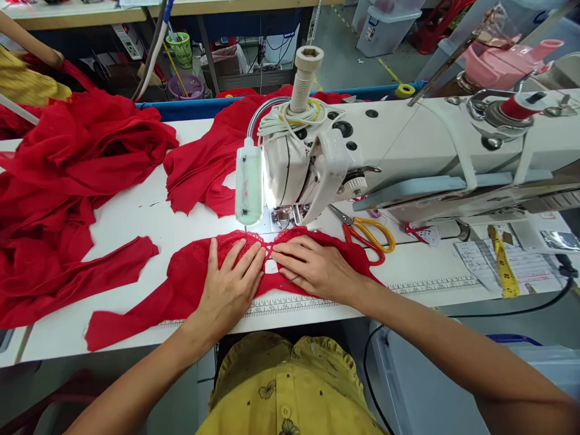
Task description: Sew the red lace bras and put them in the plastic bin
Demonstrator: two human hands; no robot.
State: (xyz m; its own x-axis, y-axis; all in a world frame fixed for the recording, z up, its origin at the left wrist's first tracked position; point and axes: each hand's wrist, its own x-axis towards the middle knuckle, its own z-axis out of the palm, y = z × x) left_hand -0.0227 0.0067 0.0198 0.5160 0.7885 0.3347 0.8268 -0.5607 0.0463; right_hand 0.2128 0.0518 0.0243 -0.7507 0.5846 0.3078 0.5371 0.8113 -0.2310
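A red lace garment piece (181, 275), bra-like in shape, lies spread on the white sewing table just in front of the sewing machine (312, 163). My left hand (233, 284) rests flat on its left half, fingers stretched out and apart. On the right half lies my right hand (317, 266), its fingers extended towards the narrow middle join. A thin dark line shows by its lower fingers; I cannot make out what it is. Both hands press the cloth from above. The machine's presser foot (283, 217) stands just beyond the lace edge.
Scissors (369, 232) with orange and red handles lie right of the garment. Red fabric piles (90, 151) cover the left side. A lit lamp (249, 184) hangs by the needle. A yellow measuring tape (504, 266) lies over papers at right. Another person's arm (31, 39) shows upper left.
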